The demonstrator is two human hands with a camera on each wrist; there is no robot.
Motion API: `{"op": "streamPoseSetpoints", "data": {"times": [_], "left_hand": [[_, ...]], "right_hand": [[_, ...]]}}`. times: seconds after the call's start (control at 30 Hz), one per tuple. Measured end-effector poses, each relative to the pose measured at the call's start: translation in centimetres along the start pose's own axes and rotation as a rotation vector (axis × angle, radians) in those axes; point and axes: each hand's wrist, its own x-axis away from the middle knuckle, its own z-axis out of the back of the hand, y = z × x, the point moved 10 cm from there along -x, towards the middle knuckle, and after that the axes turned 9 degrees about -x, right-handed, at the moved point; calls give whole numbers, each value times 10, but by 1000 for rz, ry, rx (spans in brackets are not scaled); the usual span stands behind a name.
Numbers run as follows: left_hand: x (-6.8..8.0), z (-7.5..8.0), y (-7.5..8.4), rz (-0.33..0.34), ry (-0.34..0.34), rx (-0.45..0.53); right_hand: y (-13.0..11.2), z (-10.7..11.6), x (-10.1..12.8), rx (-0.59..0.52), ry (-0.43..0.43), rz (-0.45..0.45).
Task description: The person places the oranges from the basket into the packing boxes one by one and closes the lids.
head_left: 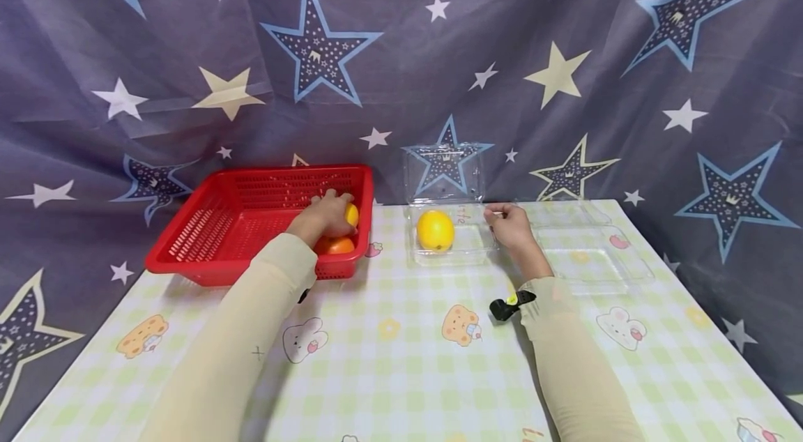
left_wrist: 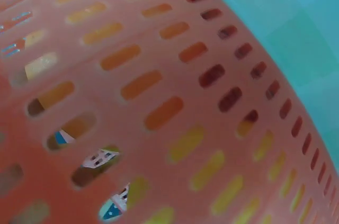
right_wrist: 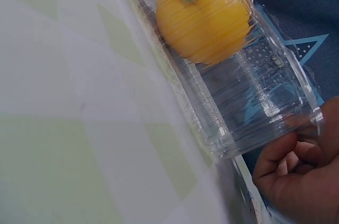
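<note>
In the head view, my left hand (head_left: pixel 325 215) reaches into the right end of a red plastic basket (head_left: pixel 219 265). Its fingers curl over a yellow-orange orange (head_left: pixel 352 215), partly hidden beneath them. Just below that hand lies a redder round fruit (head_left: pixel 337 245). My right hand (head_left: pixel 511 227) pinches the right edge of a clear plastic clamshell box (head_left: pixel 467 257), whose lid (head_left: pixel 444 173) stands up at the back. Another orange (head_left: pixel 436 231) sits in the left part of this box. The right wrist view shows the thumb and fingers (right_wrist: pixel 280 155) at the box's rim.
A second clear plastic box (head_left: pixel 590 264) stands open to the right of my right hand. Beneath everything is a table (head_left: pixel 401 372) with a green checked cloth. A star-patterned curtain (head_left: pixel 389 24) hangs behind. Only the basket's slotted wall (left_wrist: pixel 159 86) fills the left wrist view.
</note>
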Motion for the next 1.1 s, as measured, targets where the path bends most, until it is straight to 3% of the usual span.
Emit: {"op": "streamPoseSetpoints", "data": {"times": [0.53, 1.1], "left_hand": [[-1, 1, 4, 12, 5, -20], [-8, 15, 4, 1, 172, -109]], "right_hand": [[-1, 0, 1, 12, 7, 5], [2, 1, 0, -13, 9, -8]]}}
